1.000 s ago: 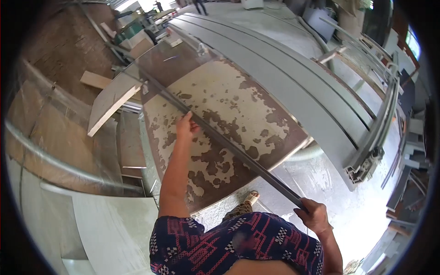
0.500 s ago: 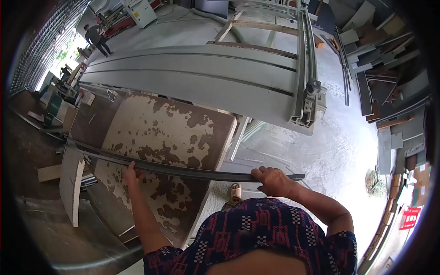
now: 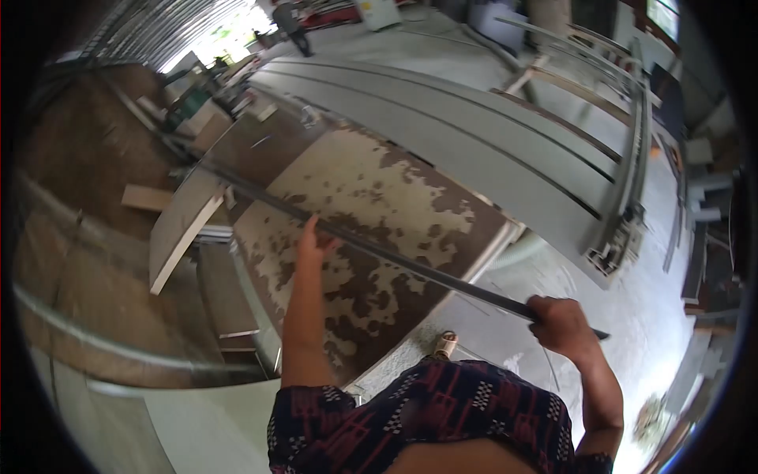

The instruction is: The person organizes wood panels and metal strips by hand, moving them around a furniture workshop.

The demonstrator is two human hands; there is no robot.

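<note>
A long dark strip (image 3: 410, 266) runs diagonally from the upper left to the lower right, across a worn table top (image 3: 379, 197) with brown and cream patches. My left hand (image 3: 317, 238) is closed around the strip near its middle, above the table top. Near the strip's right end, my right hand (image 3: 562, 324) grips it, with a short end sticking out past the fist. The strip's far left part passes by a pale board edge (image 3: 185, 225).
A long grey sliding table (image 3: 442, 118) with grooves lies beyond, with a metal rail (image 3: 632, 158) at its right end. A person (image 3: 290, 28) stands in the far background. Offcuts lean at the right. A brown sheet (image 3: 95, 158) is at the left.
The view has turned left, so the surroundings appear shifted right. The strip now slants more steeply down to the right in view. Both hands still hold it.
</note>
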